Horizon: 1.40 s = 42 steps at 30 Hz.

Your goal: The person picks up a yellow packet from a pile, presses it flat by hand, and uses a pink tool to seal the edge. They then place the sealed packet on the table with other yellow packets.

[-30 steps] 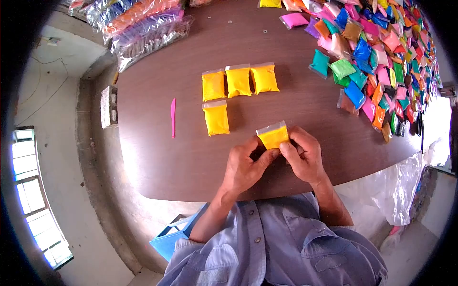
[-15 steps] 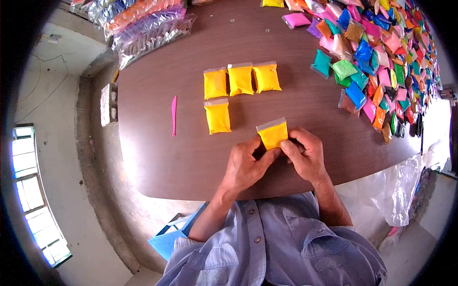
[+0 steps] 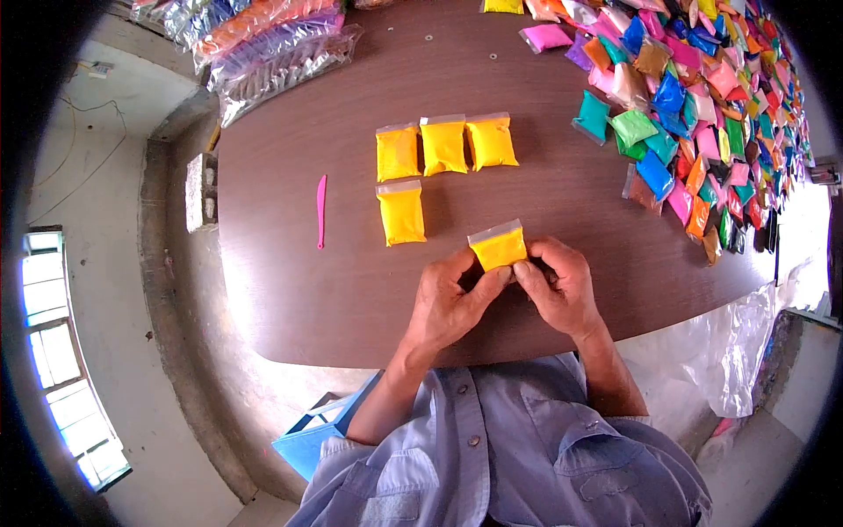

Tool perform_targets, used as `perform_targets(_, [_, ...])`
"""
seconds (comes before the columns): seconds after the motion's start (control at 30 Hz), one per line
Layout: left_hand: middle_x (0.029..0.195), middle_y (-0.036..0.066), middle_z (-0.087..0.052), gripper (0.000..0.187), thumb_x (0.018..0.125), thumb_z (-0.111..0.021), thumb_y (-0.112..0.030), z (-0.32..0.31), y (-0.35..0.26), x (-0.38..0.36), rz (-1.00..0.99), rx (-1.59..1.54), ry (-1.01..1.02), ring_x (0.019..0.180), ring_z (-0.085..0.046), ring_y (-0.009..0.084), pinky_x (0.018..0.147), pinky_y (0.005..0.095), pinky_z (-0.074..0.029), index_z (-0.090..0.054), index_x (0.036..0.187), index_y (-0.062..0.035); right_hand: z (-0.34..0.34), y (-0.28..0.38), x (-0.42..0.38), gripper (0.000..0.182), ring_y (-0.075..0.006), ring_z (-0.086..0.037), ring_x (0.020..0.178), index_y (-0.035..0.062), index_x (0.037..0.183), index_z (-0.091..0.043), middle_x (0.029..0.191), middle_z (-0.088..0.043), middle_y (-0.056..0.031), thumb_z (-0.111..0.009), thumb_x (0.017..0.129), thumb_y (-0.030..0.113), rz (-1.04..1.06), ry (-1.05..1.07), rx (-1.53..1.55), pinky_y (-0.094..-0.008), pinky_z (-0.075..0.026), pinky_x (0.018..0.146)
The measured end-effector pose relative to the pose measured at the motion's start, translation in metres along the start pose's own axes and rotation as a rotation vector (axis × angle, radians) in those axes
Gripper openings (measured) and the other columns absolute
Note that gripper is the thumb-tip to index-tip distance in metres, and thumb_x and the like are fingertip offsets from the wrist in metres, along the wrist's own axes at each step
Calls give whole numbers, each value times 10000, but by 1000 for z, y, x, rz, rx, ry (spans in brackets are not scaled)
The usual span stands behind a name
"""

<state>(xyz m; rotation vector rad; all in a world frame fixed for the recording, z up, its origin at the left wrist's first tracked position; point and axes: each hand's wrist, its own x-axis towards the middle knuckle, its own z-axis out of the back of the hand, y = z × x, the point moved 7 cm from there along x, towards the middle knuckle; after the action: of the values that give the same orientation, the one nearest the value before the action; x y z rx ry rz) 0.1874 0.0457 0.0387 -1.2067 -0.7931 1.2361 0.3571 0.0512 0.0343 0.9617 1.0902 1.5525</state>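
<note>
Both hands pinch one small yellow packet (image 3: 499, 248) with a clear top strip, near the front of the table. My left hand (image 3: 452, 299) grips its lower left, thumb on the front face. At the lower right, my right hand (image 3: 560, 285) has thumb and fingers closed on the same packet. The fingers behind it are partly hidden. Beyond the hands lies a row of three matching packets: a left one (image 3: 398, 154), a middle one (image 3: 444, 145) and a right one (image 3: 492, 142). Below the left one rests another yellow packet (image 3: 401, 213).
A pink plastic knife (image 3: 321, 212) lies on the brown table (image 3: 290, 299), left of the packets. Many coloured packets (image 3: 680, 114) are heaped at the right. Clear bags of coloured material (image 3: 272, 53) sit at the back left. A blue crate (image 3: 320, 426) stands below the front edge.
The held packet has shifted slightly left, and less of its lower part shows above the thumbs. Both thumbs have moved a little closer together. The packets on the table stay in place.
</note>
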Motion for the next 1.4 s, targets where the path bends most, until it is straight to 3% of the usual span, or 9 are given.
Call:
perform_targets(0.13, [926,102,-748,252,973,-753,-180,-3,12,1,-17,4,13,811,-694,163,754,322,-563,-714,1139,6,0,5,0,165,-167,-623,768,-10,1012,-657,873,-650,-102,-665,975,150,-28,-20,16,-330,-500,677])
perform_targets(0.2, [887,102,-739,263,964,-765,-180,-6,3,2,-215,-35,-24,786,-679,141,732,316,-562,-710,1129,17,1,3,0,176,-163,-623,769,-10,1027,-661,880,-653,-101,-664,979,160,-27,-14,30,-328,-503,681])
perform_targets(0.43, [852,104,-718,257,949,-772,-172,-5,8,-2,-61,-159,-50,757,-644,111,692,297,-548,-698,1068,44,2,-8,-5,203,-143,-611,774,-8,1036,-664,892,-656,-91,-673,991,191,-35,-47,63,-325,-511,689])
perform_targets(0.5, [825,96,-711,231,948,-769,-160,-1,9,-3,-2,2,-51,742,-625,106,671,295,-531,-698,1035,41,2,-4,-4,201,-138,-609,777,-9,1036,-663,894,-657,-92,-672,990,187,-25,-36,29,-323,-510,691])
perform_targets(0.8, [754,60,-654,233,956,-764,-185,-5,7,-4,-150,0,-60,698,-555,90,612,299,-480,-687,985,32,0,-2,-7,176,-123,-595,782,-7,1037,-661,886,-655,-67,-661,980,160,-12,-41,69,-309,-507,698])
perform_targets(1.0, [775,7,-639,192,958,-742,-167,-6,13,-6,-30,-123,-70,723,-552,86,633,291,-474,-695,980,18,0,0,-8,175,-130,-607,820,-8,1042,-667,891,-666,-74,-651,981,155,40,-71,49,-313,-507,731])
perform_targets(1.1, [775,5,-634,179,959,-729,-162,-4,8,-7,-105,-63,-111,727,-557,91,635,302,-483,-696,970,14,0,-1,-8,184,-127,-610,839,-9,1056,-675,903,-674,-74,-643,988,159,48,-61,2,-310,-506,747])
perform_targets(1.23, [731,133,-635,203,942,-726,-179,-6,18,-7,-141,-5,-120,678,-575,150,633,360,-510,-695,997,14,-4,8,-8,201,-132,-612,834,-7,1059,-684,905,-676,-77,-637,994,177,59,-97,27,-310,-507,749])
perform_targets(1.4, [807,82,-687,295,951,-754,-258,-6,11,-9,-190,-99,-145,749,-613,134,682,337,-538,-722,1067,12,1,7,-10,190,-127,-601,819,0,1022,-681,880,-663,-59,-638,992,182,98,-117,-18,-310,-505,742])
